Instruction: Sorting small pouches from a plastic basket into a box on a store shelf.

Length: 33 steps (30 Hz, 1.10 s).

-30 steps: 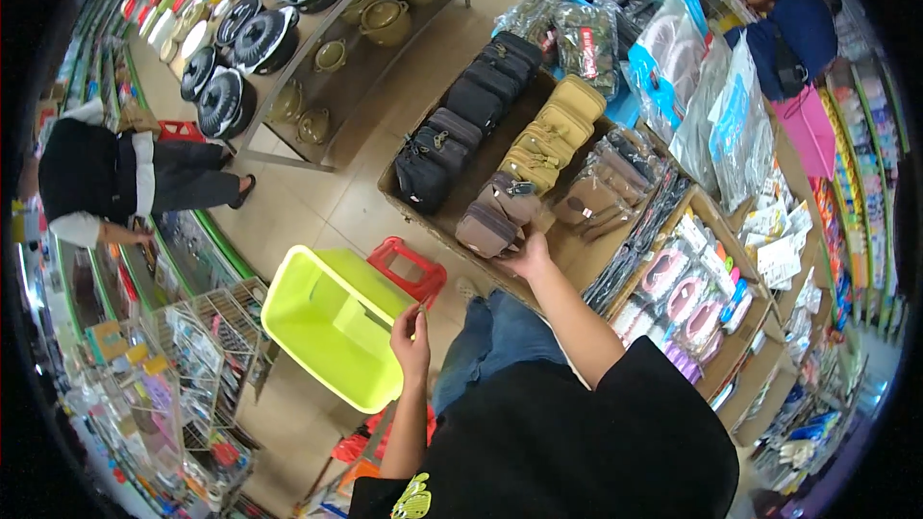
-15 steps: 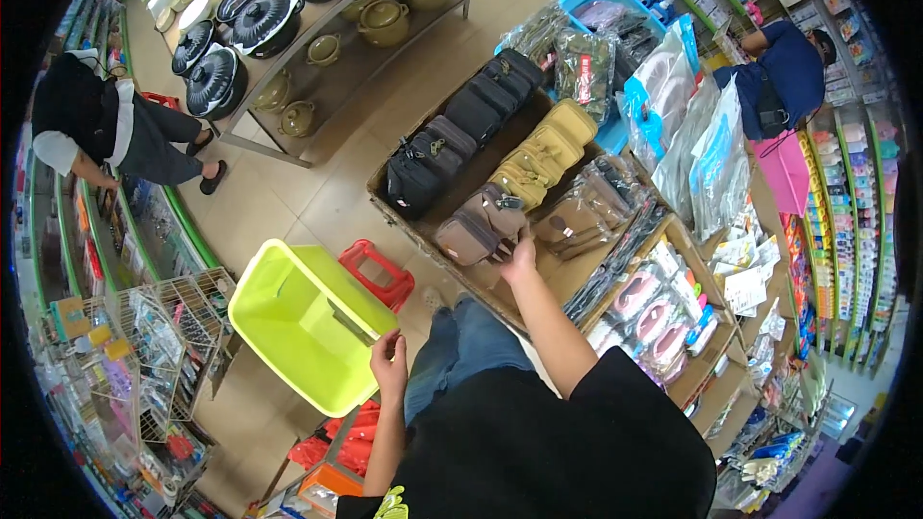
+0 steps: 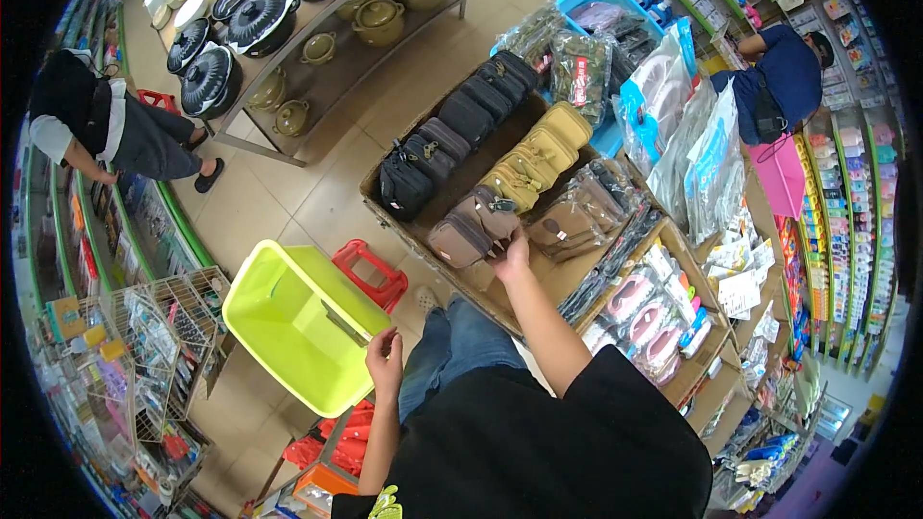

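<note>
My right hand reaches into a large cardboard box, its fingers curled round the near side of a brown zip pouch. Another brown pouch leans against that one, and the fingertips are partly hidden. Beyond it in the box stand a row of yellow-tan pouches and a row of black pouches. Brown pouches in clear wrap lie to the right of the hand. My left hand hangs by the rim of a lime-green tub, fingers bent together, with nothing visible in them.
A red plastic stool stands behind the tub. Wire racks are at left, and a shelf of lidded pots at far left. Wrapped slippers fill a box at right. One person stands at left, another at far right.
The whole view has shifted slightly. My right hand stays at the brown pouch and my left hand stays beside the tub.
</note>
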### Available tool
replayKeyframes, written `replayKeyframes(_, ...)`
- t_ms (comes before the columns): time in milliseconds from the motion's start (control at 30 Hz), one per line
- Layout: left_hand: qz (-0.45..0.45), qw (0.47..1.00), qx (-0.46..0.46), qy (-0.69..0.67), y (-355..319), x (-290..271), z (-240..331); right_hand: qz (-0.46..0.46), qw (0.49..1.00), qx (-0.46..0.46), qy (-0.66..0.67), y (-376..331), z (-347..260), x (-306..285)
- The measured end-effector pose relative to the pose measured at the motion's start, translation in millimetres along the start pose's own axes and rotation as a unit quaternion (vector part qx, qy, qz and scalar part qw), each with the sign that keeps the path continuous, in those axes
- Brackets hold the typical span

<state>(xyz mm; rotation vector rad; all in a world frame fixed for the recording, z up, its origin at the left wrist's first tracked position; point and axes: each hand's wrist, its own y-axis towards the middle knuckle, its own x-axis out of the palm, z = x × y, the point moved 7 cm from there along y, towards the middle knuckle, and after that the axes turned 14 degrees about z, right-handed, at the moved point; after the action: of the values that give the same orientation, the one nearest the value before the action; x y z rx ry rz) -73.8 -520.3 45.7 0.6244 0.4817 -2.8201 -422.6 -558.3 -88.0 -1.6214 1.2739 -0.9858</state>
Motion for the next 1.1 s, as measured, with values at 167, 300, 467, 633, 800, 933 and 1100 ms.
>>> replayKeyframes(167,0.003,1.000,-0.005,-0.001,0,0,1,-0.029,0.998,0.061,-0.017,-21,8,3)
replayKeyframes(300,-0.007,1.000,-0.008,0.010,-1,3,5,-0.007,0.996,0.075,-0.042,-19,19,-3)
replayKeyframes(467,-0.009,1.000,-0.010,0.009,-1,5,3,-0.015,0.996,0.090,-0.012,-10,25,0)
replayKeyframes(633,-0.010,1.000,-0.023,-0.012,-2,6,0,-0.027,0.995,0.087,-0.032,-13,24,3)
replayKeyframes(800,-0.012,0.999,-0.025,-0.018,-4,8,-4,-0.017,0.996,0.090,-0.023,-24,21,5)
replayKeyframes(933,-0.018,0.999,-0.033,-0.016,-5,10,-2,-0.026,0.994,0.101,-0.009,-22,20,4)
replayKeyframes(1100,-0.017,0.999,-0.026,-0.010,-5,11,-4,-0.018,0.996,0.088,-0.011,-19,20,4)
